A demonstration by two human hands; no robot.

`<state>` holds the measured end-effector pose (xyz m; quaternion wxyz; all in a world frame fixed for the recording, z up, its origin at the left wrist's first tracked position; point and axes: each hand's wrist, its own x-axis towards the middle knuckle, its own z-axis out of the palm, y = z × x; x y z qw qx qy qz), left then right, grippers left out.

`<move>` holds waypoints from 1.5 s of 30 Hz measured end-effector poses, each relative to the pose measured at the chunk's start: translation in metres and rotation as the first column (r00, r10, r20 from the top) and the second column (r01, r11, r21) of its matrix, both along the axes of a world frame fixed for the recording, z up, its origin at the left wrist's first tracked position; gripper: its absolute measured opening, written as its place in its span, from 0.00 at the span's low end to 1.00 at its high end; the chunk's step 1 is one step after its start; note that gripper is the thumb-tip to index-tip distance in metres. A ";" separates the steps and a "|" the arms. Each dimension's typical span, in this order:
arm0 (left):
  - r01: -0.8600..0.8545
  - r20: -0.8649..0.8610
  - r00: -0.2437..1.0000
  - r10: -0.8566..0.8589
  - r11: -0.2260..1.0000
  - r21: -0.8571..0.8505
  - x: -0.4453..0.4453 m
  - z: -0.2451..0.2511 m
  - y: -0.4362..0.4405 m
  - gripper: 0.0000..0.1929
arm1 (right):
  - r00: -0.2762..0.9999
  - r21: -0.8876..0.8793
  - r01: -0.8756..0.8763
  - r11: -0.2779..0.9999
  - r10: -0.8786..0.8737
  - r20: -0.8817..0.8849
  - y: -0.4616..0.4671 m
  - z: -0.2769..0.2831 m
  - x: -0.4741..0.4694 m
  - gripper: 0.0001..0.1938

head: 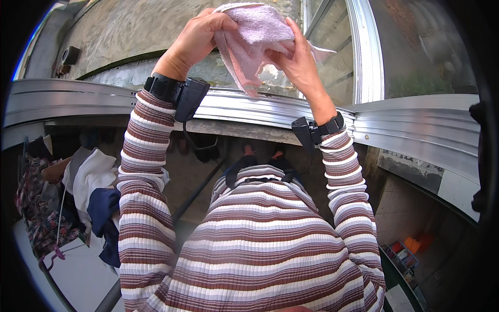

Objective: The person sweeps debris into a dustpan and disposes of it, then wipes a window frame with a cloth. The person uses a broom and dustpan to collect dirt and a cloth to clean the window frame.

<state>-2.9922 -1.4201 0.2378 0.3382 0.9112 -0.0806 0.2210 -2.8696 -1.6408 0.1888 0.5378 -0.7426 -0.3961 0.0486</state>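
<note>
Both my hands hold a pale pink-lilac terry cloth (265, 29) beyond the aluminium window sill track (241, 107), at the top of the view. My left hand (197, 37) pinches the cloth's left edge between thumb and fingers. My right hand (298, 60) grips its right side, with part of the fingers hidden by folds. The lower corner of the cloth hangs down near the metal track, and a thin corner sticks out to the right past my right hand. A black device is strapped to each of my wrists.
Clothes, among them a white garment (95, 171) and a navy one (103, 210), hang at the left beside a purple hanger (58, 252). A glass pane in a metal frame (366, 50) stands at the upper right. A crate with orange and red items (403, 255) is at the lower right.
</note>
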 end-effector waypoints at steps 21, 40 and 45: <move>-0.686 -0.058 0.611 0.790 0.491 -0.536 -0.091 -0.105 -0.072 0.15 | 0.296 0.315 -0.571 0.758 0.548 -0.782 0.039 -0.003 -0.035 0.26; -0.935 0.018 -0.271 0.963 -0.258 -0.241 -0.142 -0.199 -0.033 0.31 | 0.558 -0.761 -0.433 0.484 0.807 0.196 0.260 -0.051 -0.203 0.16; -0.948 0.060 -0.251 0.966 -0.233 -0.215 -0.146 -0.194 -0.033 0.31 | 0.614 -0.793 -0.390 0.468 0.774 0.155 0.260 -0.040 -0.209 0.17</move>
